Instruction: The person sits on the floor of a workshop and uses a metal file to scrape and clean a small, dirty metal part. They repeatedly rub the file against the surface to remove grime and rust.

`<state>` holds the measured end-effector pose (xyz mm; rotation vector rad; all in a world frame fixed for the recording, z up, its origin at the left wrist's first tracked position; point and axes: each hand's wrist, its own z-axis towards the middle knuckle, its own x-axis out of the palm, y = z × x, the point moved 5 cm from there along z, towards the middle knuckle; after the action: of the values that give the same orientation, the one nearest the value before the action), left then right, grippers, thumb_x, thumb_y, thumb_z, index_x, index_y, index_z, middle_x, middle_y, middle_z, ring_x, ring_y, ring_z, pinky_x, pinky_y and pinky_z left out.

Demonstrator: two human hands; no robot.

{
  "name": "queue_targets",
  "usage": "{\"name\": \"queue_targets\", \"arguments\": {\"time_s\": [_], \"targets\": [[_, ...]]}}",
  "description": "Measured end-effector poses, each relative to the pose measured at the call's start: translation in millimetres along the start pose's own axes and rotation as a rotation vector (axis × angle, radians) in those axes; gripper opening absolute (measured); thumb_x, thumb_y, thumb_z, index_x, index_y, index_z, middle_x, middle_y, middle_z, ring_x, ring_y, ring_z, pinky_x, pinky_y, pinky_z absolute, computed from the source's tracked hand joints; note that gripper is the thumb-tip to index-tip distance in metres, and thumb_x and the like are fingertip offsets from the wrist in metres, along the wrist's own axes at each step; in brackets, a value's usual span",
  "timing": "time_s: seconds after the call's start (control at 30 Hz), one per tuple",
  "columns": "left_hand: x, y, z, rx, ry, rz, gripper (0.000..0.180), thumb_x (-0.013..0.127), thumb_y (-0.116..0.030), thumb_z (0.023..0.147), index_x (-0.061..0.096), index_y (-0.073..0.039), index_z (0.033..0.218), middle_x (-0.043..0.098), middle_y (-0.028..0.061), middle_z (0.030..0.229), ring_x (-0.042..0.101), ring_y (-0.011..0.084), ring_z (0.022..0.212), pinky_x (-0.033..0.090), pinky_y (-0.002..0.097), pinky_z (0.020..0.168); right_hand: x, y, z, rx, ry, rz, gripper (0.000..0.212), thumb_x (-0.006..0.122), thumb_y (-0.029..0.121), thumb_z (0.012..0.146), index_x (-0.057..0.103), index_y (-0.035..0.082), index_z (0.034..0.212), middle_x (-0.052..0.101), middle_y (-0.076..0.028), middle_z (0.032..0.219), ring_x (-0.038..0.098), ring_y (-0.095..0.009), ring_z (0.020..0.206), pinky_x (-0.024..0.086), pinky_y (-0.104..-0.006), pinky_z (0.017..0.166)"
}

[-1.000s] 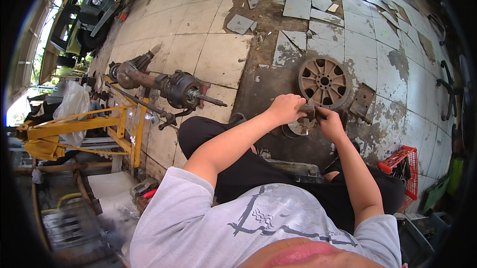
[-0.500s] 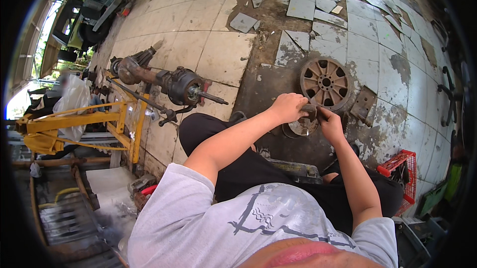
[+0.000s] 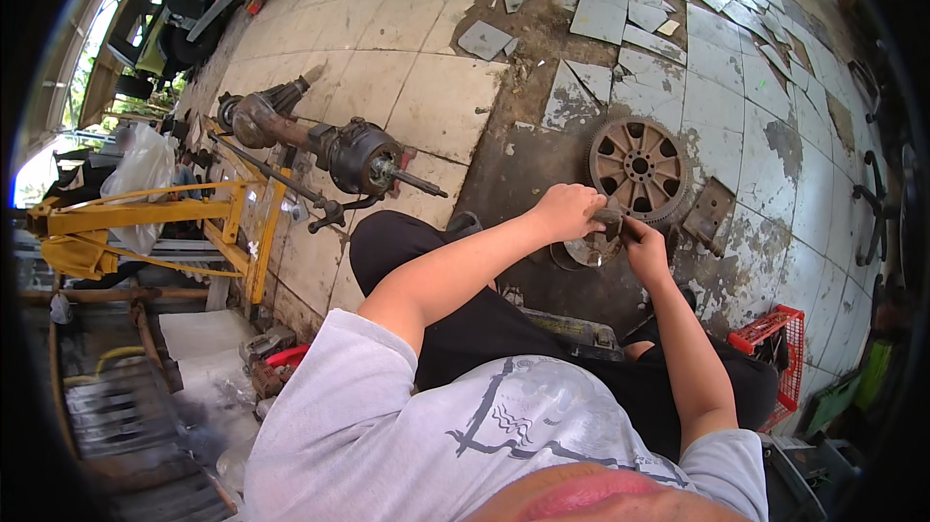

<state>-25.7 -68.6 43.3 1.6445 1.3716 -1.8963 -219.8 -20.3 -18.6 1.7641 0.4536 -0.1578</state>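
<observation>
My left hand [image 3: 570,211] is closed on a small grimy brown metal part [image 3: 608,218], whose exact kind I cannot make out. My right hand [image 3: 645,249] is closed too, with dark-stained fingertips against the part's right side; anything else in its grip is hidden. Just below the part lies a round, pale-faced metal piece [image 3: 589,251] on the dark floor, partly covered by my hands. A rusty toothed flywheel [image 3: 620,166] with wide openings lies flat right beyond my hands.
Right of the flywheel lies a rusty metal plate [image 3: 710,213]. An axle assembly [image 3: 320,142] and a yellow steel frame [image 3: 155,231] stand on the left. A red plastic crate [image 3: 790,353] sits by my right knee. Broken tiles [image 3: 601,9] litter the far floor.
My hands stay together on the brown part, which appears slightly turned between the fingers. The whole view has shifted a little; the surrounding parts have not moved.
</observation>
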Motion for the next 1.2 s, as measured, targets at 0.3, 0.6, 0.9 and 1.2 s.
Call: {"name": "queue_targets", "arguments": {"time_s": [0.3,0.6,0.9,1.2], "targets": [[-4.2,4.7,1.7,-0.020,0.001,0.006,0.038,0.080,-0.039,0.087,0.065,-0.006,0.096,0.069,0.0113,0.097,0.070,0.0363,0.100,0.057,0.0492,0.082,3.4,-4.6,5.2,0.024,0.012,0.031,0.035,0.062,-0.004,0.099,0.069,-0.003,0.133,0.077,-0.012,0.121,0.070,-0.016,0.111,0.053,-0.0323,0.099],[-4.1,0.8,5.0,-0.001,0.002,-0.005,0.036,0.080,-0.038,0.087,0.064,-0.007,0.097,0.069,0.0111,0.097,0.069,0.0357,0.100,0.057,0.0494,0.082,3.2,-13.2,5.3,0.027,0.034,0.163,0.035,0.061,-0.006,0.100,0.068,-0.004,0.134,0.076,-0.008,0.122,0.067,-0.013,0.109,0.052,-0.0308,0.099],[-0.9,1.5,4.2,0.014,-0.001,0.004,0.036,0.080,-0.037,0.087,0.063,-0.007,0.097,0.068,0.0107,0.096,0.069,0.0360,0.099,0.056,0.0500,0.081,2.2,-15.5,6.3,0.004,0.009,0.151,0.036,0.065,-0.003,0.095,0.071,-0.001,0.131,0.079,-0.016,0.118,0.073,-0.017,0.111,0.054,-0.0333,0.098],[-2.6,-5.8,5.1,0.015,0.014,0.000,0.038,0.080,-0.039,0.087,0.062,-0.007,0.097,0.068,0.0111,0.096,0.069,0.0365,0.099,0.056,0.0502,0.081,3.7,-38.3,5.4,0.093,0.057,0.056,0.037,0.063,-0.004,0.099,0.068,-0.004,0.135,0.077,-0.006,0.120,0.067,-0.012,0.108,0.051,-0.0313,0.100]]}}
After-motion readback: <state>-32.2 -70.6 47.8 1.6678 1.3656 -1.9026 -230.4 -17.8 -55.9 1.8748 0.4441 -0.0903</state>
